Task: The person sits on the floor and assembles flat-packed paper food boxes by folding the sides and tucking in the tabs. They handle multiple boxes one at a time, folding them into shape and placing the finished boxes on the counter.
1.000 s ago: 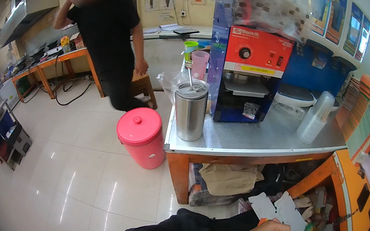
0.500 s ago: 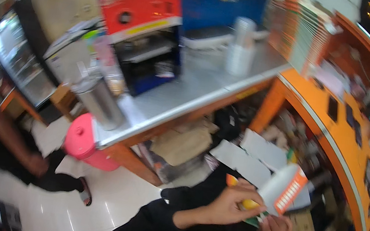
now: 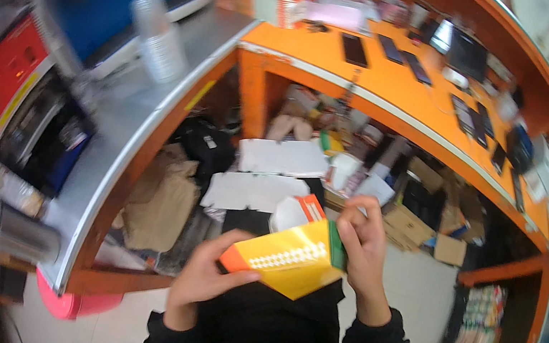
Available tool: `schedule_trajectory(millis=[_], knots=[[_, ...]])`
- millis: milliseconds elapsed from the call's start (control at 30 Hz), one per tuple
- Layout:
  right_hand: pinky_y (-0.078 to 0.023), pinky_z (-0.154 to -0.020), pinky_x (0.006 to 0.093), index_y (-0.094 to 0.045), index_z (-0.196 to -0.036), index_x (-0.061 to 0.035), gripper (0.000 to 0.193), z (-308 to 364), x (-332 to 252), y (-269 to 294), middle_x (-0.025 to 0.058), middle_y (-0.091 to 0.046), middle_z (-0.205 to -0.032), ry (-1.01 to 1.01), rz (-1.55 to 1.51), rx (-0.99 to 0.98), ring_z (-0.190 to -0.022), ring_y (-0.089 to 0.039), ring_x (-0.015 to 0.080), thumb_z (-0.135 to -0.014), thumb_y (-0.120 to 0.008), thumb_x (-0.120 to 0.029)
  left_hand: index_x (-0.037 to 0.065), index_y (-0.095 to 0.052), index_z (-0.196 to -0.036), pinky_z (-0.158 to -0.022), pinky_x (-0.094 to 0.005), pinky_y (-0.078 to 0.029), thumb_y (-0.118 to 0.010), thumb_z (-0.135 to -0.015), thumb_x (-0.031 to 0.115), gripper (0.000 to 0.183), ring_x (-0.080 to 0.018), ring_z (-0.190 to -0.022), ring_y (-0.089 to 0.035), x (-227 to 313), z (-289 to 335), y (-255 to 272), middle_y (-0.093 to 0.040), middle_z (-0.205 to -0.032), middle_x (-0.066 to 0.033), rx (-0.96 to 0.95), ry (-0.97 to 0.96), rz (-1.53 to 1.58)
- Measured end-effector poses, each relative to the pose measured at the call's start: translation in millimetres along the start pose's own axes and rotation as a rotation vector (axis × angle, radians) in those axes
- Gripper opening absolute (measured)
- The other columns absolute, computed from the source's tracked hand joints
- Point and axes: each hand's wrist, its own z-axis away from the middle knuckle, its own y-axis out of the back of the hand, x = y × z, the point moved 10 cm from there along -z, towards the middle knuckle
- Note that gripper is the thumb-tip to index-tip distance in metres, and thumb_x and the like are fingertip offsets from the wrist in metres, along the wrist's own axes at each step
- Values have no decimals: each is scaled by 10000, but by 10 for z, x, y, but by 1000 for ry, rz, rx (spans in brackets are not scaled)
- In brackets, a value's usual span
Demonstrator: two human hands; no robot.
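Note:
A yellow paper carton (image 3: 296, 259) with an orange end and a green end is held in front of my body. My left hand (image 3: 202, 279) grips its orange end, thumb across the near face. At the green end, the fingers and thumb of my right hand (image 3: 365, 256) hold the edge. Just behind the carton a white piece with an orange band (image 3: 293, 211) shows, partly hidden; whether it belongs to the carton I cannot tell. Beyond it lie flat white sheets (image 3: 284, 157), one lower and nearer than the other.
An orange desk (image 3: 296, 44) with several phones runs along the back and right, with cardboard boxes (image 3: 411, 223) beneath. On the left, a metal counter (image 3: 114, 112) carries stacked clear cups (image 3: 158, 39) and a red machine (image 3: 3, 79). A pink bin (image 3: 75, 302) stands below its corner.
My view has swung right, and the other person at the left is out of sight. The carton is turned, its yellow face now showing broadly, and my hands are farther apart on it.

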Motion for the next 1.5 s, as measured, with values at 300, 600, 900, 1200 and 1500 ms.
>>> schedule_trajectory(millis=[300,600,900,1200,1500], knots=[[-389,-890,422,-522,-1091,-145,512,463,-244,-417,89,-521,-1156,718,917,149,-1059,-509,265,-659,-763,-278,-15,-525,-1037,-720,-191,-432,-599,-843,42,215,-81,-823,-554,-357,-162,-32,-594,-938,-61,296,-43,339],[-418,-975,423,-551,-971,-32,239,605,-66,-393,122,-555,-1080,821,927,22,-1101,-519,283,-752,-635,-76,-19,-505,-1036,-713,-224,-441,-540,-899,109,190,-100,-800,-546,-482,-244,23,-586,-928,-80,262,-66,213],[-421,-972,424,-553,-866,-25,234,464,-65,-188,90,-510,-909,558,475,76,-879,-550,269,-669,-681,-26,-60,-564,-1086,-772,-299,-486,-590,-858,46,253,-197,-882,-606,-210,41,-135,-626,-988,-154,447,-523,-624],[-353,-1027,432,-548,-726,-30,164,423,-25,-24,85,-497,-856,463,310,138,-843,-523,259,-655,-695,-11,-58,-581,-1063,-779,-291,-462,-518,-916,113,233,-157,-894,-569,-374,-80,-160,-614,-989,-118,329,-204,-268],[-344,-1028,437,-586,-757,-36,130,437,-21,-96,85,-517,-856,526,348,211,-856,-547,241,-688,-692,-6,-17,-578,-1016,-823,-282,-449,-560,-898,158,213,-136,-902,-557,-679,-101,139,-603,-979,-107,390,-142,-75]])
